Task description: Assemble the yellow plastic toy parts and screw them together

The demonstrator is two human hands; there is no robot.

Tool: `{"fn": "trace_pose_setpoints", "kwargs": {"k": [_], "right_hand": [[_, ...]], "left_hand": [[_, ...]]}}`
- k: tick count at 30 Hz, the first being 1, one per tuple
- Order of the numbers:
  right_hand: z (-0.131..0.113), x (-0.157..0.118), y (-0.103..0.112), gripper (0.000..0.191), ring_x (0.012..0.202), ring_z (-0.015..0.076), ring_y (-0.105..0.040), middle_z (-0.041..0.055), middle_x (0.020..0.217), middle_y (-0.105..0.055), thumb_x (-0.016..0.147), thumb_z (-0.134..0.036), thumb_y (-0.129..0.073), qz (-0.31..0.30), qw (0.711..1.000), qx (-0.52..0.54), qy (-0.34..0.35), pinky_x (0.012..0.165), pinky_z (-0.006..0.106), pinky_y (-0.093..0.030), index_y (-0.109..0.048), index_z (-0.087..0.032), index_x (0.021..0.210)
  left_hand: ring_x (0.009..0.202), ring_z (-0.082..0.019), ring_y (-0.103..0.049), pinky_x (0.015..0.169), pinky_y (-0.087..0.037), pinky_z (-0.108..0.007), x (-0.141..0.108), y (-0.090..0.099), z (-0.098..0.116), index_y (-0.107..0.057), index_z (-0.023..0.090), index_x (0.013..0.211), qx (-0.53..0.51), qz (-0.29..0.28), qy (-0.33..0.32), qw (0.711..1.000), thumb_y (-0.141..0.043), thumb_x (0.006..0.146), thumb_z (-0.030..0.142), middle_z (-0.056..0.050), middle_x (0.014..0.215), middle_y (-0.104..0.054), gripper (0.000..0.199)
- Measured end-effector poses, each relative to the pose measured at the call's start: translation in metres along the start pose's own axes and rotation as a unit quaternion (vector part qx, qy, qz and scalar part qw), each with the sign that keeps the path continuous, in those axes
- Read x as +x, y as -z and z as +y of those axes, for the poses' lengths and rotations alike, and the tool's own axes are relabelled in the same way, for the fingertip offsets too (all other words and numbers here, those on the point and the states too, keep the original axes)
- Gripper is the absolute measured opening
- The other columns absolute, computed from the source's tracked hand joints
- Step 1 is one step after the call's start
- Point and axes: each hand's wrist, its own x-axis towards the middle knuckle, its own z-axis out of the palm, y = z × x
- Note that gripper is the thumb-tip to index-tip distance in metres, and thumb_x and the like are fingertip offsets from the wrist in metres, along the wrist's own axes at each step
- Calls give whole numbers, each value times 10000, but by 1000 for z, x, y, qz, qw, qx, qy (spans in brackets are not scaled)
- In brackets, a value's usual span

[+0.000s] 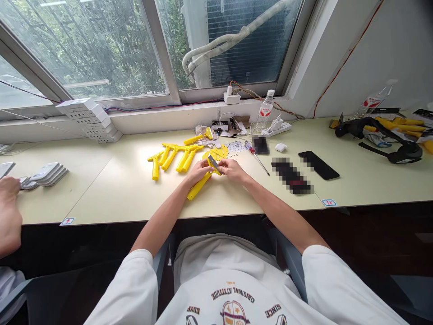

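Over the near middle of the table, my left hand (pixel 199 172) is closed on the head of a yellow scraper (pixel 199 186), whose handle slants down toward the table's front edge. A flat grey metal blade (pixel 213 162) lies across the scraper's head. Fingers of my right hand (pixel 234 171) pinch the lower right end of that blade. Just beyond my hands are several yellow scraper handles (pixel 173 158), some round yellow pieces (pixel 221 152) and a few tiny dark parts, too small to name. A screwdriver (pixel 257 159) lies right of my right hand.
White boxes (pixel 91 119) are stacked at the back left. A co-worker's hand (pixel 9 189) is beside piled flat pieces (pixel 49 174). Toward the right are a bottle (pixel 264 112), a power strip (pixel 277 129), a white earbud case (pixel 280 147), a black phone (pixel 320 165) and a black headset (pixel 402 151).
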Motion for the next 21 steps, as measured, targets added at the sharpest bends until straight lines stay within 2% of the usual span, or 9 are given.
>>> {"fn": "trace_pose_setpoints", "kwargs": {"k": [4,8,11,14,17,19,21], "right_hand": [[-2,0,0,224,703,172,-613,18,776,-698,809,-401,-687,6,1000,-5,-4,687,301,-470,-710,-187,868],[-3,0,-1,206,695,170,-612,13,765,-692,793,-390,-690,20,1000,14,-17,686,295,-484,-695,-196,860],[-2,1,-1,193,707,172,-609,13,772,-691,784,-381,-686,18,999,11,-27,686,290,-481,-684,-201,852],[-1,1,0,180,731,172,-595,13,791,-695,803,-383,-669,21,1000,-13,-15,673,280,-453,-666,-205,836],[-4,0,4,172,681,161,-565,13,771,-699,817,-372,-645,1,1000,-12,-24,622,271,-423,-653,-203,848],[-7,-1,7,153,623,152,-547,10,730,-688,813,-346,-637,-22,999,5,-46,581,268,-408,-645,-202,861],[-8,-1,9,123,583,150,-549,7,693,-668,795,-312,-644,-35,997,20,-72,542,267,-393,-631,-203,851]], "left_hand": [[768,-178,-679,594,-586,-264,2,-1,-2,-760,189,1112,6,2,-4,1000,-785,837,331,-71,1029,-760,310],[768,-172,-677,571,-568,-245,4,-2,-4,-760,191,1166,4,10,-8,1000,-785,865,381,-84,1085,-765,358],[760,-167,-673,576,-561,-242,3,-3,-3,-764,183,1118,1,10,-13,1000,-797,849,387,-87,1084,-769,340],[760,-170,-672,601,-571,-258,1,-2,-1,-767,184,1087,-3,3,-15,1000,-810,822,372,-73,1026,-764,328],[673,-151,-636,592,-544,-263,1,2,1,-757,175,964,-15,-2,7,1000,-760,809,340,-43,848,-722,226],[621,-148,-619,560,-496,-260,3,8,1,-728,176,872,-4,23,11,1000,-682,811,319,-36,767,-691,162],[640,-165,-637,578,-489,-277,6,14,-2,-716,188,867,59,99,-10,993,-623,823,303,-46,790,-707,154]]}}
